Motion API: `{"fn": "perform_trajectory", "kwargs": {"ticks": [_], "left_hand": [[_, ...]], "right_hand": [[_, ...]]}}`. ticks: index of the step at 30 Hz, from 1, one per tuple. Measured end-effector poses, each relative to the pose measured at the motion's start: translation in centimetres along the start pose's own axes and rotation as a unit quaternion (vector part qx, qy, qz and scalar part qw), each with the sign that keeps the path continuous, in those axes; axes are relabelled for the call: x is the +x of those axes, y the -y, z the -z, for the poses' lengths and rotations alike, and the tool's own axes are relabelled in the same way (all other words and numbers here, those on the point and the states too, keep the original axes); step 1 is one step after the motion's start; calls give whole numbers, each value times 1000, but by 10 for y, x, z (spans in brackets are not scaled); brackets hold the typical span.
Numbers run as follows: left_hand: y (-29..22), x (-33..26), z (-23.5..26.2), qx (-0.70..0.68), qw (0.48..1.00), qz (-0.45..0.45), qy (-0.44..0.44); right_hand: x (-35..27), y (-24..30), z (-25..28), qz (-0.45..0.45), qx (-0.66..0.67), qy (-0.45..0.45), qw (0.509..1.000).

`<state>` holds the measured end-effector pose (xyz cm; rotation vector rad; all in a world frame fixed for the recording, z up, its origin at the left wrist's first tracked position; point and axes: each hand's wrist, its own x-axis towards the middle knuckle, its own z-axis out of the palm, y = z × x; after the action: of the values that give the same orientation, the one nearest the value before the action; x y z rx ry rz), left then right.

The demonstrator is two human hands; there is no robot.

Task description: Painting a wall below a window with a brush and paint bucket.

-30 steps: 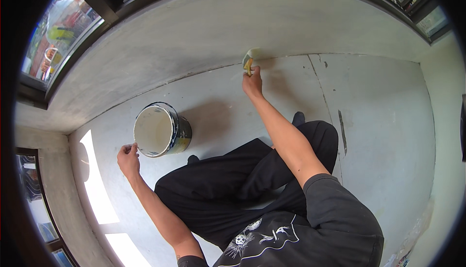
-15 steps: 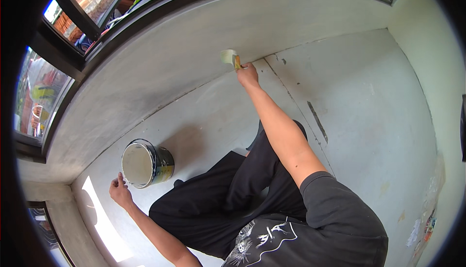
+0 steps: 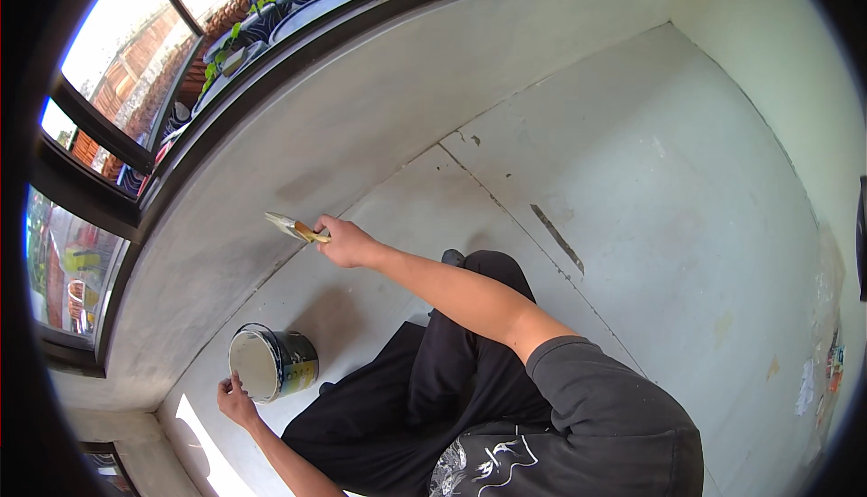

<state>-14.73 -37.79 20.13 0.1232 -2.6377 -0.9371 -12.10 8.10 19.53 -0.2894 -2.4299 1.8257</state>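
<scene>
The right hand (image 3: 348, 244) is closing around the handle of one brush (image 3: 293, 226), whose bristles are pointing left toward the low wall (image 3: 361, 127) without clearly touching it. The left hand (image 3: 237, 400) is resting with its fingers curled against the rim of one paint can (image 3: 271, 362); whether it is gripping the rim cannot be told. The can is standing tilted on the floor (image 3: 650, 226), open, showing pale paint inside, just beside the person's dark trousers (image 3: 424, 398). Nothing is lying between brush and can except bare floor. One dark streak (image 3: 555, 238) is marking the floor to the right of the knee. Windows (image 3: 135, 73) are running above the wall.
</scene>
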Motion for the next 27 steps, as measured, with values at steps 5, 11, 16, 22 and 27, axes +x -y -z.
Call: {"fn": "perform_trajectory", "kwargs": {"ticks": [5, 11, 16, 22, 27], "left_hand": [[19, 15, -10, -35, 993, -101, -41], [10, 20, -35, -109, 983, -41, 144], [-6, 6, -27, -105, 990, -70, 65], [-4, 11, -26, -166, 986, -17, -2], [42, 17, -27, -25, 998, 35, -43]], "right_hand": [[-29, 49, 43, 30, -5, 37, 999], [-42, 2, 69, -47, 230, -6, 972], [-35, 20, 62, -36, 266, -28, 963], [-43, 14, 71, -46, 330, -51, 941], [-46, 19, 72, -20, 236, -25, 971]]}}
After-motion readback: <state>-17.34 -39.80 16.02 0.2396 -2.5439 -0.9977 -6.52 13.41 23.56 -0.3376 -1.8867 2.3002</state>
